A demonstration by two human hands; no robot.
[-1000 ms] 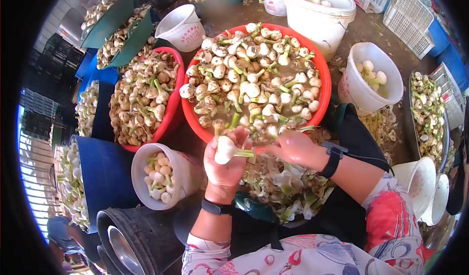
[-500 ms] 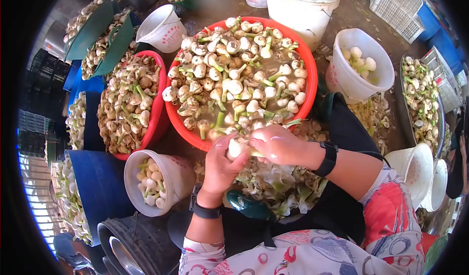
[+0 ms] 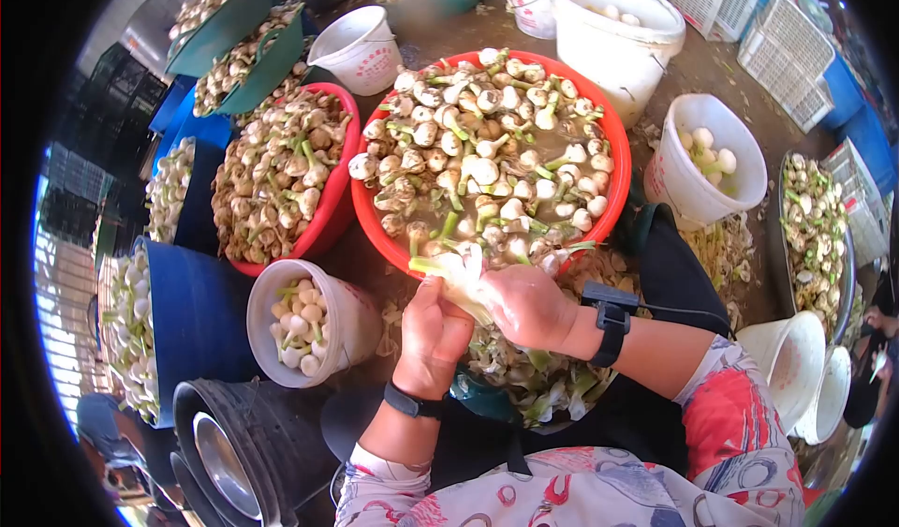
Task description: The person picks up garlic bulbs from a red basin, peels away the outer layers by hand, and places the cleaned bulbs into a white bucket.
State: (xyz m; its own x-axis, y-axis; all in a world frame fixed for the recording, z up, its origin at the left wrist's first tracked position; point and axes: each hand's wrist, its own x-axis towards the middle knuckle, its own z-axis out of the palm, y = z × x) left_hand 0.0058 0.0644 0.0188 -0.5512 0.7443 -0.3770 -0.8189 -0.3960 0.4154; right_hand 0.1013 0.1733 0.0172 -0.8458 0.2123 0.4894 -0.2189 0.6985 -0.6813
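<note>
- Peelings lie heaped below the hands.
- Left hand: thumb and fingers clamped on garlic.
- Right hand: fingers curled together against its white skin.
- Garlic between both hands, near red tub.
- Large white bucket beyond.

Red lettering on a white bucket; too small to read.

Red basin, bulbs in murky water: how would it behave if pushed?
The red basin is probably heavy, being loaded with bulbs. The murky water showing between them would likely slosh. Its wide shape suggests sliding before tipping.
</note>
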